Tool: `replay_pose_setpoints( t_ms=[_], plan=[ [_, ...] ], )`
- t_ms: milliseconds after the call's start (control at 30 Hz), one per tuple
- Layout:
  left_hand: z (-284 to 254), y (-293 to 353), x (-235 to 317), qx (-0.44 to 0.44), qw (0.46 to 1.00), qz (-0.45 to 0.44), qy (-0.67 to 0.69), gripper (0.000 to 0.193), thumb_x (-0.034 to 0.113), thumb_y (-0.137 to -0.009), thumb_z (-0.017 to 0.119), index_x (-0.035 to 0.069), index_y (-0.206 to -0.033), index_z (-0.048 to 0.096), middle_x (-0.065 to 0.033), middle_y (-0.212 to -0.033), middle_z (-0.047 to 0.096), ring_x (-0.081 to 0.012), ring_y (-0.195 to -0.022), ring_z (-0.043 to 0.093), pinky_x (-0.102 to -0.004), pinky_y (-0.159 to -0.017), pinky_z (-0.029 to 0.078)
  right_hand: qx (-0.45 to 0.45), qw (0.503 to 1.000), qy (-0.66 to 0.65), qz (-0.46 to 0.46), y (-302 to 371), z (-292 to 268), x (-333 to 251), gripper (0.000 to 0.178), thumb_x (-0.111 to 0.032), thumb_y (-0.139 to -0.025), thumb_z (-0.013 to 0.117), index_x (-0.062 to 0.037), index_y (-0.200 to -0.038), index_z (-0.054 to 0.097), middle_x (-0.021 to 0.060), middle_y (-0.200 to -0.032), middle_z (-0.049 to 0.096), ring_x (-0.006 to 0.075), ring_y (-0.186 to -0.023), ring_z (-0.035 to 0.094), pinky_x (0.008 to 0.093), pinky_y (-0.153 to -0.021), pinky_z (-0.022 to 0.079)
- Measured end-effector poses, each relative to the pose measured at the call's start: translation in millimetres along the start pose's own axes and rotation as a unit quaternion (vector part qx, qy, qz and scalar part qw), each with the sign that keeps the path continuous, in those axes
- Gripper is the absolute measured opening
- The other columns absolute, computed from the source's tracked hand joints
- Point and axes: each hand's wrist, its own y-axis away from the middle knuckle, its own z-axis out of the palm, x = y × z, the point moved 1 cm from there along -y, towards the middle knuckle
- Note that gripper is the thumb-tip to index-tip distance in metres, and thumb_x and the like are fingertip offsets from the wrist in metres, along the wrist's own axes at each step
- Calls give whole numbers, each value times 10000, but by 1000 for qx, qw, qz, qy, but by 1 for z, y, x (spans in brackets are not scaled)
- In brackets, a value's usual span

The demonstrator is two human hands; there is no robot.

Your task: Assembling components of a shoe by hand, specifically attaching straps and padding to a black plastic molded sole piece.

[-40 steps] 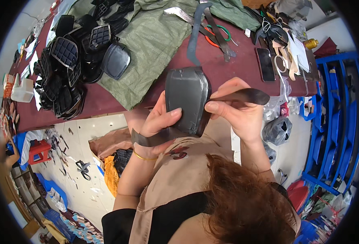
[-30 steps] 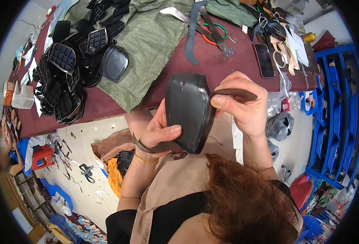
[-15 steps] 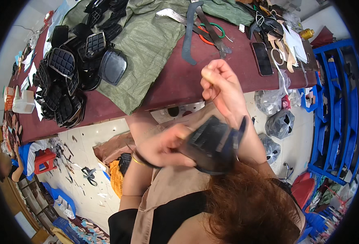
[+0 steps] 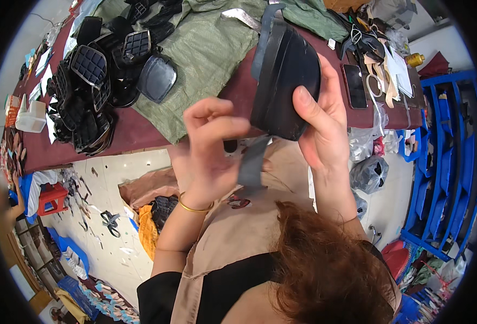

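Observation:
My right hand (image 4: 325, 110) grips a black wedge-shaped shoe heel (image 4: 284, 81), raised above the table's near edge, with the thumb on its smooth side. From the heel's lower end hangs a dark grey strip (image 4: 253, 164), blurred by motion. Left of the heel, my left hand (image 4: 214, 127) has its fingers bent and apart, beside the strip; no hold on it shows, and the thumb is hidden. A pile of black heels (image 4: 90, 67) with gridded undersides lies on the table's left. One flat-faced piece (image 4: 157, 78) sits at the pile's right edge.
Green woven cloth (image 4: 211, 59) covers part of the dark red table (image 4: 130, 127). A phone (image 4: 354, 86), papers and a yellow thread spool (image 4: 414, 60) lie on the right. Blue shelving (image 4: 449, 162) stands beyond. Scraps and a red stool (image 4: 52, 198) are on the floor at left.
The heel has moved up from near my chest and turned, passing from my left hand to my right. My left hand has risen beside it. The hanging strip now shows below the heel.

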Motion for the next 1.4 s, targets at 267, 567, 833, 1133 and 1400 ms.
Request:
replay_pose_setpoints(
  t_ms=[267, 567, 833, 1133, 1400],
  plan=[
    [-19, -29, 7, 101, 958, -156, 217, 195, 132, -893, 560, -15, -1016, 525, -149, -805, 633, -181, -701, 625, -253, -606, 526, 5, 997, -14, 80, 4, -6, 13, 490, -31, -836, 597, -44, -1264, 359, 111, -1191, 513, 199, -1057, 548, 353, -895, 480],
    [-19, -56, 6, 56, 985, -133, 91, 146, 88, -835, 636, -17, -936, 649, -30, -799, 563, -73, -668, 525, -162, -583, 418, -55, 983, -45, 171, 15, -7, 15, 515, -26, -805, 638, -46, -1237, 358, 121, -1130, 556, 190, -988, 584, 348, -846, 505],
    [-19, -57, 7, 21, 989, -146, 35, 134, 93, -793, 682, 21, -906, 692, 25, -797, 457, -41, -659, 439, -159, -541, 341, -91, 977, -44, 188, 17, -5, 13, 558, -4, -791, 640, -40, -1259, 339, 122, -1146, 539, 189, -1033, 556, 331, -867, 488],
    [-21, -50, 2, -4, 957, -250, 144, 153, 87, -834, 625, 4, -953, 676, 12, -797, 501, -44, -693, 468, -164, -584, 372, -185, 978, 5, 96, 11, -23, 21, 618, 13, -767, 668, -38, -1279, 325, 129, -1246, 469, 200, -1137, 480, 338, -962, 396],
    [4, -24, -9, 86, 686, -493, 528, 288, 232, -913, 492, 16, -1093, 551, -84, -946, 638, -159, -878, 619, -290, -788, 500, -266, 939, 217, -10, 6, -38, 16, 671, 30, -743, 684, -47, -1300, 319, 118, -1267, 468, 190, -1162, 467, 326, -981, 372]
  ],
)
